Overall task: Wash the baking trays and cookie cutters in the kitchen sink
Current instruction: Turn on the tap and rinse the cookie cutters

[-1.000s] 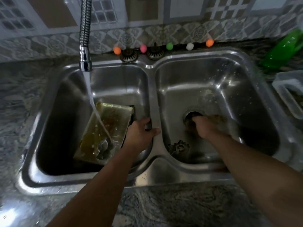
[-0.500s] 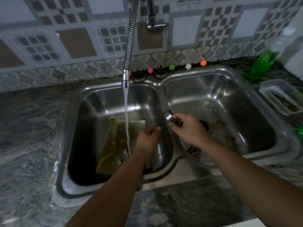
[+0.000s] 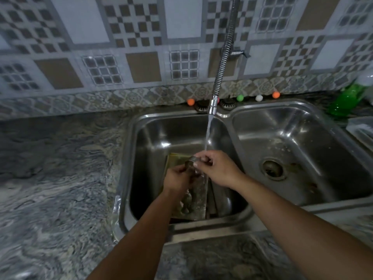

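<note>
A small metal cookie cutter [image 3: 191,162] is held between both hands over the left basin of the steel double sink [image 3: 129,158], right under the running stream from the flexible faucet [image 3: 213,107]. My right hand [image 3: 217,168] pinches its top edge; my left hand [image 3: 177,177] grips it from the left and below. A greasy, yellowish baking tray [image 3: 196,197] lies on the bottom of the left basin beneath the hands, mostly hidden by them.
The right basin [image 3: 302,150] shows its drain [image 3: 272,169] and some specks. A green bottle [image 3: 346,100] and a clear plastic container [image 3: 361,130] stand at the right edge. Small coloured balls line the sink's back rim. Grey marbled counter [image 3: 56,178] spreads left.
My right hand lifted a cookie cutter out of the right basin and carried it left under the water. My left hand left the divider and joined it on the cutter.
</note>
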